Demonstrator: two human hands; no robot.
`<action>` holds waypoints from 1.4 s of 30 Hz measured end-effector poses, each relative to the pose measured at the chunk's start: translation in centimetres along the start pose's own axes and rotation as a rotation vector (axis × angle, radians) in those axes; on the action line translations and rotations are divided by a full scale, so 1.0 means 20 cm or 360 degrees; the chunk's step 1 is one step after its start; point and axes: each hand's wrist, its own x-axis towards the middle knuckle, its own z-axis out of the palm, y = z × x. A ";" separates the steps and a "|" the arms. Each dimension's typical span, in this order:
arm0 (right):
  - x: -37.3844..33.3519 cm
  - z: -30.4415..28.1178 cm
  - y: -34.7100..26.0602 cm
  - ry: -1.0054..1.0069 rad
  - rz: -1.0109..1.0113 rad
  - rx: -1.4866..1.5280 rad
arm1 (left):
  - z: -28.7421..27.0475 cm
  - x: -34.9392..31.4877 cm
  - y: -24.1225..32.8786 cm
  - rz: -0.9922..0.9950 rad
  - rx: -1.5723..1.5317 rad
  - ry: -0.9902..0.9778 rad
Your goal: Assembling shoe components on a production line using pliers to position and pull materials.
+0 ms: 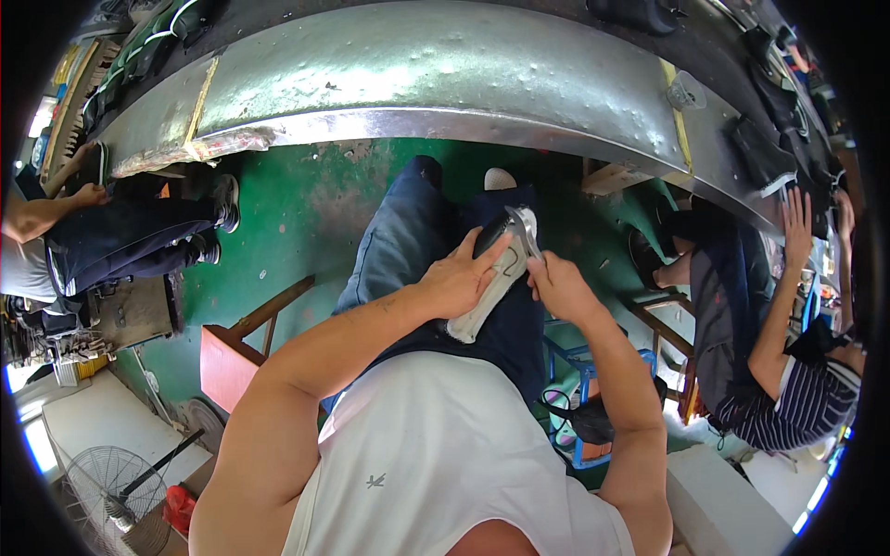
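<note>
Shoe upper (501, 269) above green floor (297, 232)

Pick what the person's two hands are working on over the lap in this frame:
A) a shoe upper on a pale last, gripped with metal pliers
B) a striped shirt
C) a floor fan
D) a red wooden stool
A: the left hand holds a dark shoe upper on a pale last over the lap, and the right hand works metal pliers at its top end.
</note>
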 end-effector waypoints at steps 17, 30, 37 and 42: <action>-0.29 0.00 -0.06 -0.0270 0.0333 0.0150 | -0.08 0.12 -0.15 -0.0299 -0.1009 -0.0238; -0.36 0.15 -0.23 -0.0280 -0.0216 -0.0644 | -0.01 0.15 -0.22 -0.0244 -0.1250 -0.0225; -0.27 0.14 -0.34 -0.0433 -0.0106 -0.0955 | -0.02 0.10 -0.20 -0.0307 -0.1142 -0.0231; -0.25 0.30 -0.13 -0.0109 -0.0241 -0.0717 | -0.02 0.10 -0.26 -0.0320 -0.1250 -0.0059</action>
